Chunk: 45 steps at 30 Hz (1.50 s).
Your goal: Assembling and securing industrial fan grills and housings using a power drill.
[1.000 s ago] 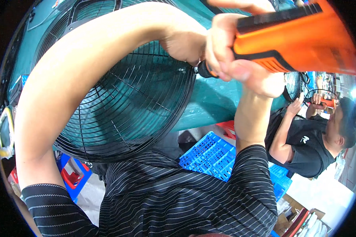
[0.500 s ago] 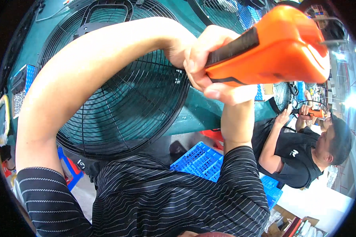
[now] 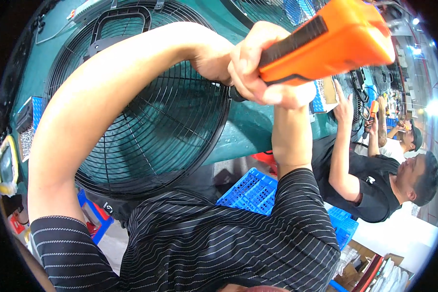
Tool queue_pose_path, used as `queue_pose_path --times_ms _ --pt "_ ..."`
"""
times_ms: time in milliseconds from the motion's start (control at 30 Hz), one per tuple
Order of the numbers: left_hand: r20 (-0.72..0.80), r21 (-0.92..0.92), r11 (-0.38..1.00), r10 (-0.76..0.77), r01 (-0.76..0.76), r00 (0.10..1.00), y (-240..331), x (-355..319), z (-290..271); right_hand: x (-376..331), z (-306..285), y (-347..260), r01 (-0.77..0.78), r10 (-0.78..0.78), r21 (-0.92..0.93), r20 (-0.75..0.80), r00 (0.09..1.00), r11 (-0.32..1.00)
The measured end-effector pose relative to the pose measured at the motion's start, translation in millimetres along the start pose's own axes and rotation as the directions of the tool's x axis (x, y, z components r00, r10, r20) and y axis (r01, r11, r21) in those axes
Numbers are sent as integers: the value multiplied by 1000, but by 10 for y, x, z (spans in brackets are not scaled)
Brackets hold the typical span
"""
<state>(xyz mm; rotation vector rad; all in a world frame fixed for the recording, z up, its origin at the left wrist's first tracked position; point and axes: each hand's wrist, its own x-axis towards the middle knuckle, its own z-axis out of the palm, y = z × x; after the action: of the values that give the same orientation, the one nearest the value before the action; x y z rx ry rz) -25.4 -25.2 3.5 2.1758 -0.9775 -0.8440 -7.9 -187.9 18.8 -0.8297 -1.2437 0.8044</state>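
Observation:
My right hand (image 3: 289,95) is wrapped round the black and orange handle of a power screwdriver (image 3: 343,41), whose wide end points up to the right. From the left my bare forearm arches over a round black wire fan guard (image 3: 146,141). My left hand (image 3: 216,65) is at the guard's right rim, pressed close to the right hand. Its fingers are hidden behind the right hand and the tool. The tip of the screwdriver cannot be made out. A black handle bracket (image 3: 119,24) is at the guard's far side.
The guard lies on a green worktable (image 3: 248,126). Small boxes of screws (image 3: 27,138) stand at the left. Another guard (image 3: 258,12) is at the back. A blue plastic crate (image 3: 250,192) is below the table edge. At the right a co-worker (image 3: 374,180) holds a similar orange tool.
The screwdriver and my right hand have shifted slightly up and left. At the right, the co-worker has raised a hand, and another person has come into view behind.

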Motion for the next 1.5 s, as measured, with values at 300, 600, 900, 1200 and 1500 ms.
queue_pose_path --times_ms 300,600,900,1200,1500 --pt "-110 118 984 143 -130 984 147 -116 -35 -119 66 -131 -88 37 -252 -200 979 964" --pt "-294 438 896 70 69 953 476 -242 -108 -1038 615 -496 26 -365 -434 -721 589 900" --pt "-862 -118 614 -453 781 226 531 -2544 150 -1222 571 -108 -217 -582 -666 -736 346 714" --pt "-656 -297 305 -753 905 39 -187 -4052 1193 -1033 453 -61 -296 -679 -771 -637 366 564" --pt "-496 -472 251 -868 845 -20 -274 -3985 1292 -1694 -8 -246 -29 -533 -631 -679 504 776"
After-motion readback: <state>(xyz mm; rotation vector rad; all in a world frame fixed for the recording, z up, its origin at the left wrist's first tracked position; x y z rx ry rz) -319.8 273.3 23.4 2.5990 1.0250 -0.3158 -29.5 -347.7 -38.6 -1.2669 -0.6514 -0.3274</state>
